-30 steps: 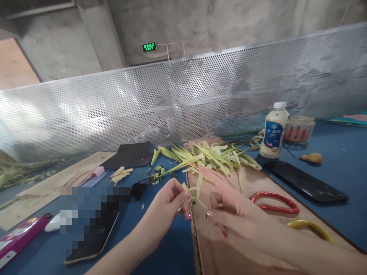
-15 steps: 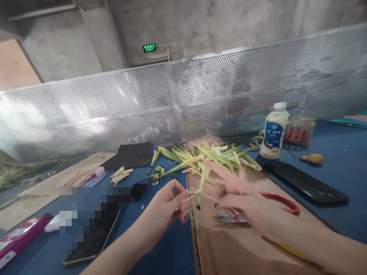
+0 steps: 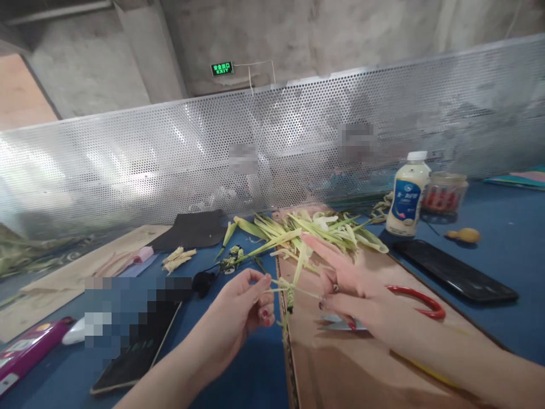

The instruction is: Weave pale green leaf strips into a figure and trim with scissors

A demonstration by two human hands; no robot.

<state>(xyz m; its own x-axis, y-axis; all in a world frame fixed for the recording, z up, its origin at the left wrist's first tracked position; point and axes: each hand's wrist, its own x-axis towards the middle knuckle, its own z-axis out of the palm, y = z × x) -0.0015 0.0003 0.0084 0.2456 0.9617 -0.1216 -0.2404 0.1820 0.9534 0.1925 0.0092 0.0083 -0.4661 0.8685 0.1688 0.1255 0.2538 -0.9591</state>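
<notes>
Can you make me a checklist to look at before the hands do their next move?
1. Left hand pinching the left strand: ok.
2. Right hand pinching the right strand: ok.
3. Knot between the hands pulled tight: cannot tell, too small.
4. Scissors fully uncovered: not ok, the right hand and forearm partly hide them.
5. Bottle upright and capped: ok.

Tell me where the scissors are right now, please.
In the head view, the scissors lie right of centre on the brown board, partly hidden by the right hand.
</notes>
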